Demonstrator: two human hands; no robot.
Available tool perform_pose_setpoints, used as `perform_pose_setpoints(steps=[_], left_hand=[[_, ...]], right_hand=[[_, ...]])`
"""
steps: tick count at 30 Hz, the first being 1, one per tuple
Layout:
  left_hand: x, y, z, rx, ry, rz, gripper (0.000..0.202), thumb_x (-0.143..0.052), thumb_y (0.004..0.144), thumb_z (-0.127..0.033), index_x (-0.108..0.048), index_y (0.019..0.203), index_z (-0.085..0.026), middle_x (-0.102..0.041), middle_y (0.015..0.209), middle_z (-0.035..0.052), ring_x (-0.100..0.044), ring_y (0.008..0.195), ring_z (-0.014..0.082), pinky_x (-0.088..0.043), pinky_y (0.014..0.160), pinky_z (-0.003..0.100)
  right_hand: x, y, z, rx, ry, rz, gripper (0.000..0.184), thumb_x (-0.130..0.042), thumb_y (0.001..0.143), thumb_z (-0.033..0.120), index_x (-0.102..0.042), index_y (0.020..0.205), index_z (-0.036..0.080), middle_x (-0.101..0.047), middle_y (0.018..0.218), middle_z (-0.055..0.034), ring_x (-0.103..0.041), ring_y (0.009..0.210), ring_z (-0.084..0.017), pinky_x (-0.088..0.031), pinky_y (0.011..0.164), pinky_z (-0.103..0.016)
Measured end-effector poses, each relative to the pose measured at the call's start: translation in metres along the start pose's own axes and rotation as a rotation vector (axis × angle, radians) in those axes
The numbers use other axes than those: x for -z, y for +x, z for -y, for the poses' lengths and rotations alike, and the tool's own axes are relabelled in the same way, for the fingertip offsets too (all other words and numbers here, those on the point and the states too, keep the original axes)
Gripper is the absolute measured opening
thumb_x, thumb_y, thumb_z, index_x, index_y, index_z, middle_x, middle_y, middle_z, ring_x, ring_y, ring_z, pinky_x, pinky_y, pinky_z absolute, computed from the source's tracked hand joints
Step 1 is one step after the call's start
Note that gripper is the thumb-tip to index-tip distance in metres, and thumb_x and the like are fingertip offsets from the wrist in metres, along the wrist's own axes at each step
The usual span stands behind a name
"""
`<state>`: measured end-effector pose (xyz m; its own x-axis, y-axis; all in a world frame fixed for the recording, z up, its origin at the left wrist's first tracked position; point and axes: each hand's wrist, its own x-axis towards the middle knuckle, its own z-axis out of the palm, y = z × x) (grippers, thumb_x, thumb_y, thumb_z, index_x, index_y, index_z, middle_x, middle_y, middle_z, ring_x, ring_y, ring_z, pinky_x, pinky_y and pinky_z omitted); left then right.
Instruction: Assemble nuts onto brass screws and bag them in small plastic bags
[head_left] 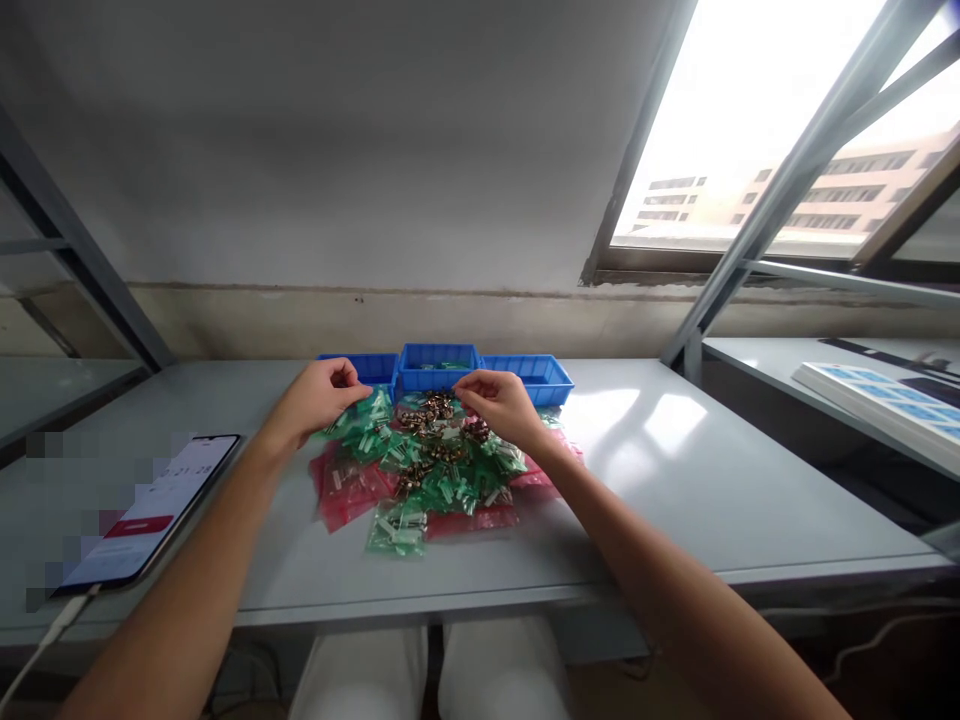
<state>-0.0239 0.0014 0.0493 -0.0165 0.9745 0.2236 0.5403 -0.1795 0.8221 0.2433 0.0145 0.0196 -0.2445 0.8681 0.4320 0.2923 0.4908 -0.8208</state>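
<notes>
My left hand pinches a thin, glossy green bag in front of the rectangular blue bins. My right hand is at small, shiny brown parts, far centre; I cannot tell whether its fingertips grip one.

Both arms reach forward, hands apart, fingers seemingly pinched.

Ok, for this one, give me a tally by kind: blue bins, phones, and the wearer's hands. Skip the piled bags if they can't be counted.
Blue bins: 3
Phone: 1
Hands, left hand and right hand: 2
Total: 6
Green bags and red bags overlap too much to count.
</notes>
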Motion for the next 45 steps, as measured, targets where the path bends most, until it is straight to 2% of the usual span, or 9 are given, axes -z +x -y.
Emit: perform_pose_setpoints(steps=[5, 10, 15, 20, 24, 28, 32, 38, 45], left_hand=[[-0.007, -0.002, -0.009, -0.111, -0.197, -0.076, 0.034, -0.076, 0.066, -0.036, -0.047, 0.064, -0.018, -0.063, 0.073, 0.0005, -0.057, 0.071, 0.0132, -0.043, 0.064, 0.023], [-0.027, -0.005, -0.015, -0.120, -0.388, 0.009, 0.039, -0.080, 0.066, -0.035, -0.045, 0.066, -0.017, -0.066, 0.078, 0.0015, -0.059, 0.071, 0.0122, -0.046, 0.065, 0.023], [-0.048, 0.001, -0.020, -0.115, -0.524, 0.077, 0.041, -0.082, 0.064, -0.039, -0.049, 0.074, -0.017, -0.065, 0.079, 0.0011, -0.058, 0.070, 0.0118, -0.046, 0.061, 0.022], [-0.059, 0.015, -0.026, -0.184, -0.469, 0.173, 0.043, -0.082, 0.064, -0.043, -0.058, 0.090, -0.018, -0.061, 0.084, 0.0010, -0.057, 0.075, 0.0143, -0.046, 0.062, 0.024], [-0.071, 0.023, -0.024, -0.272, -0.362, 0.112, 0.035, -0.082, 0.064, -0.041, -0.063, 0.082, -0.017, -0.055, 0.075, -0.0016, -0.050, 0.071, 0.0119, -0.041, 0.063, 0.023], [-0.074, 0.022, -0.015, -0.218, -0.357, 0.128, 0.030, -0.075, 0.072, -0.043, -0.069, 0.084, -0.017, -0.046, 0.061, -0.0044, -0.040, 0.056, 0.0089, -0.031, 0.052, 0.022], [-0.070, 0.012, -0.010, -0.147, -0.357, 0.155, 0.024, -0.068, 0.078, -0.037, -0.072, 0.092, -0.018, -0.054, 0.066, -0.0020, -0.046, 0.057, 0.0102, -0.035, 0.053, 0.022], [-0.064, 0.001, -0.016, -0.124, -0.278, 0.080, 0.023, -0.064, 0.080, -0.039, -0.072, 0.086, -0.018, -0.066, 0.079, 0.0039, -0.057, 0.068, 0.0159, -0.043, 0.058, 0.025], [-0.073, -0.003, -0.017, -0.122, -0.397, 0.114, 0.036, -0.072, 0.074, -0.034, -0.055, 0.104, -0.022, -0.054, 0.069, -0.0047, -0.053, 0.059, 0.0117, -0.044, 0.056, 0.022]], right_hand=[[-0.004, -0.002, 0.001, 0.004, 0.025, 0.040, 0.020, -0.062, 0.082, 0.033, -0.071, 0.086, 0.015, -0.064, 0.067, -0.0021, -0.057, 0.058, -0.012, -0.041, 0.052, -0.024], [-0.009, -0.005, 0.005, 0.022, -0.003, 0.138, 0.030, -0.067, 0.081, 0.039, -0.070, 0.103, 0.019, -0.064, 0.071, -0.0009, -0.057, 0.062, -0.013, -0.043, 0.056, -0.024], [-0.007, -0.005, 0.007, 0.018, 0.018, 0.096, 0.020, -0.067, 0.080, 0.036, -0.067, 0.073, 0.018, -0.059, 0.064, 0.0005, -0.050, 0.059, -0.011, -0.039, 0.054, -0.024], [0.003, 0.000, 0.007, -0.118, 0.235, -0.056, 0.020, -0.069, 0.077, 0.037, -0.067, 0.074, 0.017, -0.057, 0.060, 0.0006, -0.047, 0.051, -0.009, -0.035, 0.046, -0.024], [0.008, 0.002, 0.009, -0.247, 0.405, -0.150, 0.024, -0.073, 0.072, 0.039, -0.064, 0.076, 0.017, -0.061, 0.057, -0.0004, -0.051, 0.046, -0.011, -0.037, 0.043, -0.023], [0.008, 0.001, 0.010, -0.307, 0.514, -0.121, 0.025, -0.074, 0.070, 0.036, -0.063, 0.082, 0.017, -0.070, 0.069, -0.0059, -0.063, 0.054, -0.016, -0.043, 0.044, -0.024], [0.001, 0.001, 0.006, -0.356, 0.644, -0.116, 0.020, -0.070, 0.069, 0.028, -0.070, 0.084, 0.014, -0.071, 0.080, -0.0077, -0.066, 0.064, -0.017, -0.051, 0.051, -0.026], [-0.006, -0.001, -0.002, -0.328, 0.598, -0.091, 0.020, -0.076, 0.069, 0.030, -0.074, 0.084, 0.016, -0.070, 0.082, -0.0059, -0.063, 0.066, -0.014, -0.054, 0.058, -0.027], [-0.009, -0.005, 0.002, -0.274, 0.540, -0.089, 0.017, -0.077, 0.068, 0.027, -0.070, 0.080, 0.017, -0.067, 0.073, -0.0025, -0.061, 0.061, -0.013, -0.053, 0.058, -0.028]])
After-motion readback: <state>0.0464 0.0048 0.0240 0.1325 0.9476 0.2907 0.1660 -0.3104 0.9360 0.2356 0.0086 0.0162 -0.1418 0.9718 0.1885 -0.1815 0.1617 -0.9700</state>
